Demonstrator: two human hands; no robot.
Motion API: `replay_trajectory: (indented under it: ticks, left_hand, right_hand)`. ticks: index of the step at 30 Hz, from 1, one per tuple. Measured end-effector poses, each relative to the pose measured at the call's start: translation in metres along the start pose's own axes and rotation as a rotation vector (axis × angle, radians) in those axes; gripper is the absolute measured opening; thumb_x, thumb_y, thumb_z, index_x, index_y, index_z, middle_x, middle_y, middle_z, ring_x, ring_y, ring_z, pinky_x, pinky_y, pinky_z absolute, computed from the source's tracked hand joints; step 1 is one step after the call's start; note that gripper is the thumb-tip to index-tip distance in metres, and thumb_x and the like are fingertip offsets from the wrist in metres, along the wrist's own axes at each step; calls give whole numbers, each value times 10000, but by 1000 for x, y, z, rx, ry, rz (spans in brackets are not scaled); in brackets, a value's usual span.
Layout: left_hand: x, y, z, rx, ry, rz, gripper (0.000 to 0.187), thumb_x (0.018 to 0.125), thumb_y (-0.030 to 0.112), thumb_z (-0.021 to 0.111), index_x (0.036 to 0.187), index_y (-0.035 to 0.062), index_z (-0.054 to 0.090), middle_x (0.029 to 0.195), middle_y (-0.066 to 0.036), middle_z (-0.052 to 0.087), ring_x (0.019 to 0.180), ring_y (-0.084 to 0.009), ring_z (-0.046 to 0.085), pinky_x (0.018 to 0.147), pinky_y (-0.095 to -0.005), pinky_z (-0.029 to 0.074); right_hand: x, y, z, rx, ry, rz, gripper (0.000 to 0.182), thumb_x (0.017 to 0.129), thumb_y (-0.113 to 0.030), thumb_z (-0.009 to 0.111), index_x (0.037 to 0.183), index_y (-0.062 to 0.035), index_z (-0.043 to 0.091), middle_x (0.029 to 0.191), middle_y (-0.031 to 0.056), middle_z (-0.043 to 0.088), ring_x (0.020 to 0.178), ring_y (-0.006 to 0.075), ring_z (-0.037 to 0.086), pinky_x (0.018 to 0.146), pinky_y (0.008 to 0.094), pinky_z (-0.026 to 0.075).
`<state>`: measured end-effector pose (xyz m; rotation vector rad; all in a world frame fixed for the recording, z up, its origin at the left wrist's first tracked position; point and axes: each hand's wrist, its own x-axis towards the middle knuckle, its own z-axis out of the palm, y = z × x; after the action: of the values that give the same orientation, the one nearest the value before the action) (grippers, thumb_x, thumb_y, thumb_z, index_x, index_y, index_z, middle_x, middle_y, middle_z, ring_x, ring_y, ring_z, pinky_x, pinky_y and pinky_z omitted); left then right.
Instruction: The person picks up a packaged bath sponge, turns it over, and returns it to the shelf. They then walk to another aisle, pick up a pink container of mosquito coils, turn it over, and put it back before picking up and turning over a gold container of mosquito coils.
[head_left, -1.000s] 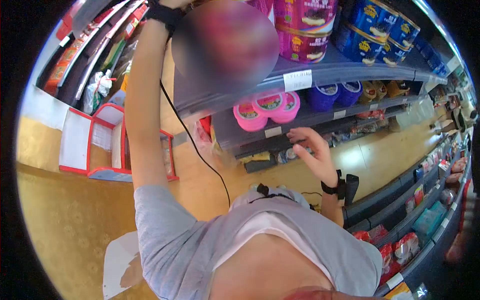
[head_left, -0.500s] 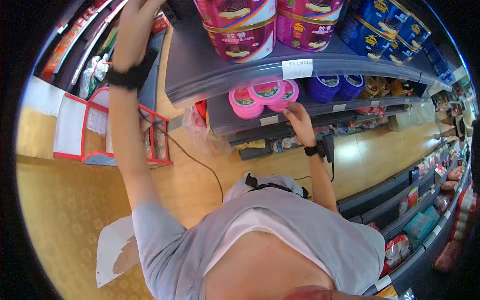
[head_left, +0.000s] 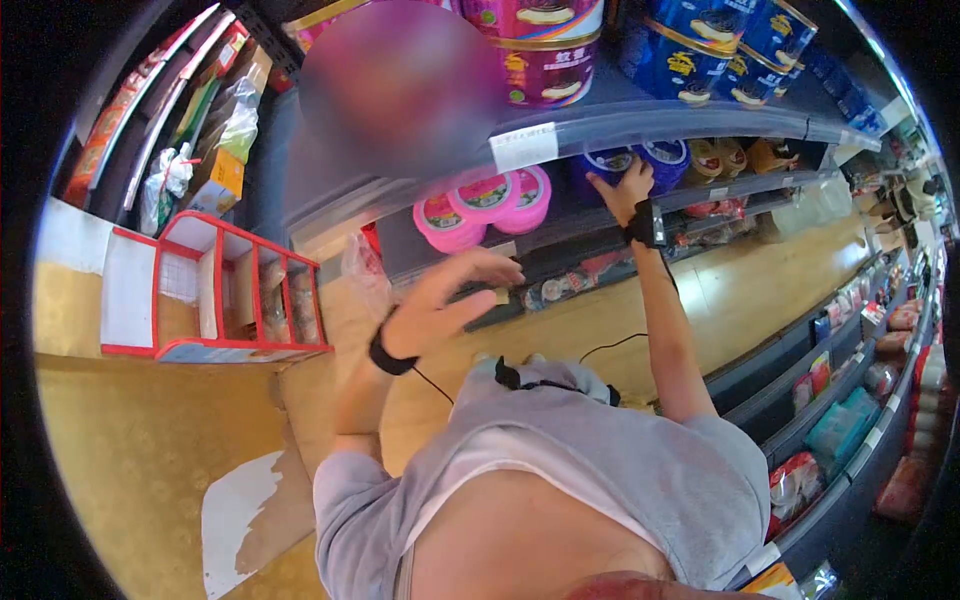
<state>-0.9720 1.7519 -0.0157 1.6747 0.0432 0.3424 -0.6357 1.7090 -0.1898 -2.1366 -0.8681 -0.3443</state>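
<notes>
My right hand (head_left: 630, 192) is at the lower shelf, its thumb and fingers spanning the front of a blue round tub (head_left: 606, 160). Beside that tub stands a second blue round tub (head_left: 664, 152). My left hand (head_left: 445, 305) is in the air below and in front of the pink round tubs (head_left: 485, 195), thumb apart from the fingers and nothing in it. The pink tubs are stacked, with printed labels on their lids.
Above, pink mosquito coil tins (head_left: 548, 75) and blue tins (head_left: 690, 70) line the upper shelf (head_left: 650, 125). A blurred patch hides its left part. A red-edged rack (head_left: 210, 345) stands at left; a cable (head_left: 615, 345) lies on the floor.
My left hand has come down from the upper left to in front of the lower shelf. My right hand has moved right, from the pink tubs to a blue tub.
</notes>
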Motion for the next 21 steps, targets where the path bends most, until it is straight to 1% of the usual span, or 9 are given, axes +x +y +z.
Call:
replay_trajectory:
  ticks: [3,7,9,11,15,17,18,20,21]
  left_hand:
    - [10,-43,36,-121,55,-97,280,830,149,485,1062,-6,468,1028,-94,495,982,-161,472,846,-288,370]
    - [12,-64,72,-268,87,-146,254,852,129,445,1067,-6,456,1001,-74,509,949,-153,484,844,-282,368]
    - [14,-78,81,-375,199,-147,241,852,121,437,1057,-2,463,982,-73,518,944,-150,481,843,-280,365]
    - [17,-87,83,-356,249,-154,237,850,120,435,1051,-1,467,978,-74,520,940,-149,482,841,-280,366]
    - [31,-97,83,-265,306,-195,245,848,131,419,1046,-4,472,983,-81,529,939,-153,488,836,-276,364]
    - [46,-103,84,-238,293,-209,263,850,147,412,1058,-4,468,989,-88,535,949,-156,491,838,-273,361]
    - [55,-106,85,-246,272,-197,260,851,150,414,1052,-5,472,981,-86,537,942,-153,495,836,-268,362]
    - [76,-112,86,-260,242,-182,256,852,152,416,1046,-5,475,973,-84,539,935,-149,499,834,-263,362]
    - [87,-113,86,-296,216,-176,253,853,151,417,1044,-5,476,968,-81,539,937,-148,498,833,-262,364]
  right_hand:
    - [6,-5,-2,-110,-16,-23,887,514,-475,727,1145,26,358,1061,257,400,962,412,407,785,443,401]
    - [12,-6,-2,-303,-124,-76,982,487,-571,688,1194,-5,309,1106,235,378,983,389,404,791,441,392]
    - [16,-15,-14,-305,-204,-50,972,490,-570,686,1194,-12,313,1118,237,375,985,389,403,794,446,381]
    - [22,-10,-15,-278,-309,-30,975,500,-591,667,1212,-36,300,1160,240,355,1014,389,385,810,480,338]
    - [34,2,-11,-322,-258,-144,1014,486,-614,658,1228,-38,276,1176,235,348,1057,388,362,833,503,312]
    - [42,3,-11,-336,-371,-185,1090,478,-657,627,1274,-40,209,1237,248,300,1146,401,285,907,538,230]
    - [44,9,-6,-342,-367,-179,1090,478,-657,627,1274,-40,209,1237,248,300,1146,401,285,907,538,230]
    - [52,19,4,-436,-441,-302,1136,471,-714,573,1301,-48,176,1308,265,191,1208,411,189,968,548,115]
    - [60,21,6,-490,-640,-257,1138,478,-757,513,1311,-58,179,1337,254,128,1231,415,124,983,550,38]
